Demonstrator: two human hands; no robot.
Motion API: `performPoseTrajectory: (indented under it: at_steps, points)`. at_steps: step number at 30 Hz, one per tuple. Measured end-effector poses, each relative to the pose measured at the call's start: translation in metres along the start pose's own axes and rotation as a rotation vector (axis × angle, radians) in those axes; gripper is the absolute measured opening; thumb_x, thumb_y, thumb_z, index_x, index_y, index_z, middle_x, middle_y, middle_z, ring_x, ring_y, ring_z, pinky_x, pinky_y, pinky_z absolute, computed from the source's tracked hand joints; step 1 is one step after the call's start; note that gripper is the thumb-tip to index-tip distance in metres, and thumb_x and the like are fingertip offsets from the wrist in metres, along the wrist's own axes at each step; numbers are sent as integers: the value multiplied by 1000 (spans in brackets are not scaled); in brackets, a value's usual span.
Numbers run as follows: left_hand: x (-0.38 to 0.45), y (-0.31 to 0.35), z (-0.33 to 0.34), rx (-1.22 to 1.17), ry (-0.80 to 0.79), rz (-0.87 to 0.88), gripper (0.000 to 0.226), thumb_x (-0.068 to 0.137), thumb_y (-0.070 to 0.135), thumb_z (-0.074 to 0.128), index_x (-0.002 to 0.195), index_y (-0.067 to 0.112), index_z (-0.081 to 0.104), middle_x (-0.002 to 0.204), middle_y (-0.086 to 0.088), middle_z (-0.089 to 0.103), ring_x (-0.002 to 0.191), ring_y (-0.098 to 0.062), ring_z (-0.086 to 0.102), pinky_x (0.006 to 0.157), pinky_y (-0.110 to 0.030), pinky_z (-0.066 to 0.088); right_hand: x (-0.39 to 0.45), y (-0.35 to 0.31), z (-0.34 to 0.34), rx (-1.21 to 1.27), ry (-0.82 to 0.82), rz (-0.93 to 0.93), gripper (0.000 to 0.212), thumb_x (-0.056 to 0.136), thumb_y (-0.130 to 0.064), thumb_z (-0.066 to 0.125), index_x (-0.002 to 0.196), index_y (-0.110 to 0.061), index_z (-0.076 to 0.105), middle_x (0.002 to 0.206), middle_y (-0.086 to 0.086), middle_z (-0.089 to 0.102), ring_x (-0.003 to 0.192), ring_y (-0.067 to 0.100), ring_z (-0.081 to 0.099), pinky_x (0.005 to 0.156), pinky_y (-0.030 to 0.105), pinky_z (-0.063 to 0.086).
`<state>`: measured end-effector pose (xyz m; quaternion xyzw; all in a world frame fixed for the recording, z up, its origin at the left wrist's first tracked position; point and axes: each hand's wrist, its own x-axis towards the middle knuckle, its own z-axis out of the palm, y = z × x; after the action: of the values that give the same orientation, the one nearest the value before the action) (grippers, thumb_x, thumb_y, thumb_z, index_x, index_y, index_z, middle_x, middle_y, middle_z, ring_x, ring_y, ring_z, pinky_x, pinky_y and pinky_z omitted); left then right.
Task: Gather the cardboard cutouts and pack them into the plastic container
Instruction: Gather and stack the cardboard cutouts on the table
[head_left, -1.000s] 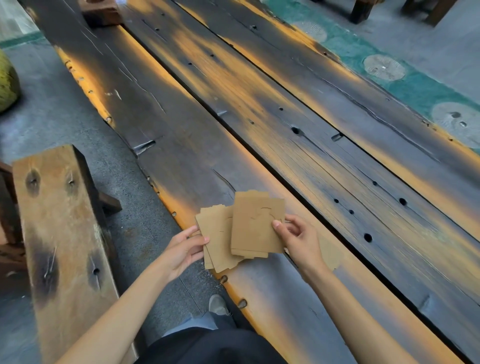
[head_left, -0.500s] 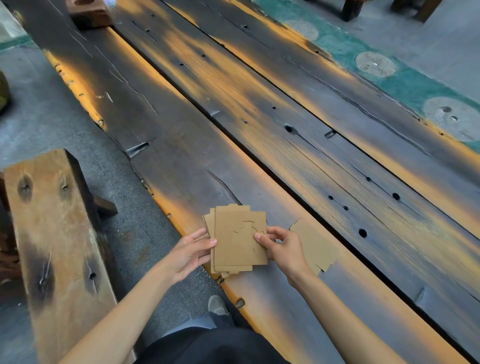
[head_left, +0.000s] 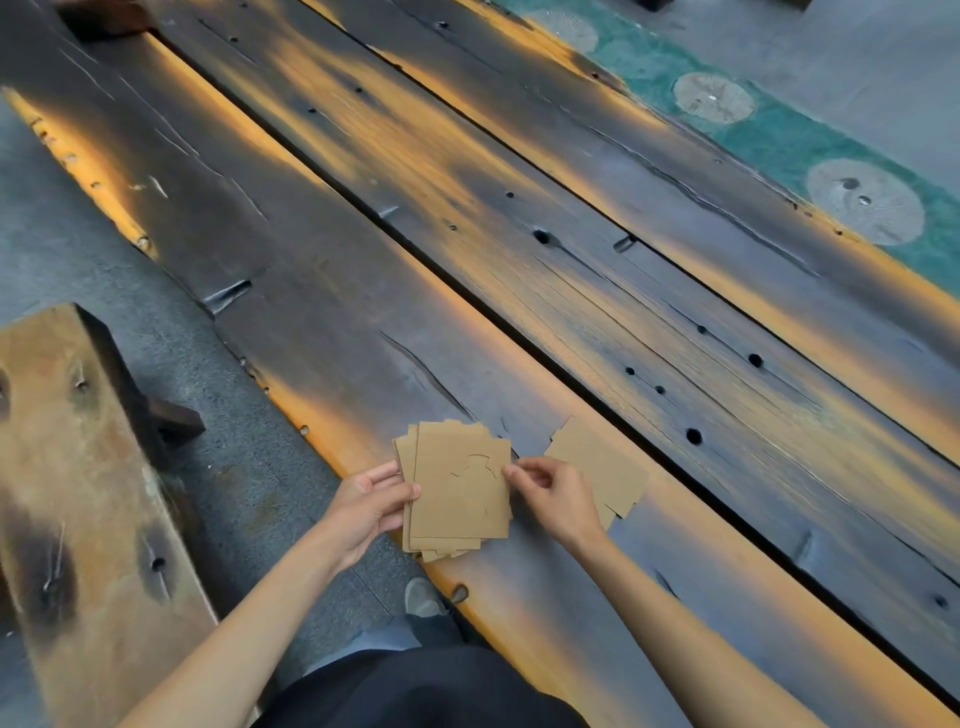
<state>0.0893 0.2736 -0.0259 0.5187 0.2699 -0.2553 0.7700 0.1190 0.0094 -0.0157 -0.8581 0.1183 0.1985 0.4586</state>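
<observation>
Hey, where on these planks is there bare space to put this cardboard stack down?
Bare wood lies ahead of the cardboard stack, from its top edge up to the gap between planks, and across the far plank. It is crowded near the right hand, where a loose cutout lies.
</observation>
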Motion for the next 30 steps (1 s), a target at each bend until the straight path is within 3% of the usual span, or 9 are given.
performPoseTrajectory:
  at_steps: [3, 5, 8, 11, 21, 25, 30]
  points:
    - [3, 0, 0, -8, 28, -19, 38, 91, -7, 68, 126, 9, 69, 117, -15, 78, 106, -26, 77, 80, -34, 65, 15, 22, -24, -196, 62, 19, 34, 95, -43, 66, 118, -19, 73, 114, -4, 73, 109, 12, 68, 88, 26, 51]
    - [5, 0, -1, -11, 40, -40, 38, 91, -6, 68, 126, 9, 69, 118, -15, 78, 109, -28, 75, 83, -35, 65, 24, 38, -42, -419, 92, 25, 51, 92, -46, 69, 134, -17, 64, 134, 4, 60, 128, 22, 56, 103, 34, 45]
    - [6, -2, -5, -12, 49, -63, 38, 91, -6, 67, 124, 10, 70, 120, -14, 78, 111, -29, 74, 88, -37, 64, 28, 56, -59, -688, 27, 86, 89, 77, -62, 77, 150, -26, 43, 154, 10, 37, 143, 31, 34, 115, 44, 36]
    - [7, -4, -8, -17, 44, -77, 38, 90, -6, 68, 124, 11, 70, 121, -14, 77, 109, -28, 76, 82, -35, 65, 27, 65, -64, -789, -69, 130, 107, 68, -67, 80, 156, -33, 28, 164, 12, 18, 150, 35, 20, 118, 51, 31]
    - [12, -7, -1, 3, 42, -106, 39, 91, -6, 66, 128, 7, 68, 122, -15, 77, 109, -28, 76, 82, -35, 65, 26, 69, -61, -909, -170, 30, 102, 80, -66, 65, 160, -24, 18, 167, 20, 12, 150, 43, 20, 115, 47, 38]
    - [13, -2, 1, 10, 32, -108, 39, 92, -5, 66, 129, 8, 68, 122, -15, 77, 110, -28, 75, 84, -35, 65, 20, 69, -59, -898, -154, 7, 97, 81, -67, 57, 158, -20, 22, 159, 21, 26, 145, 41, 28, 110, 45, 45]
    - [14, 2, 5, 14, 23, -102, 37, 93, -5, 65, 127, 9, 69, 121, -14, 77, 108, -28, 76, 80, -33, 65, 20, 57, -67, -779, -74, -26, 80, 84, -66, 51, 148, -20, 40, 130, 9, 55, 113, 33, 61, 88, 38, 51]
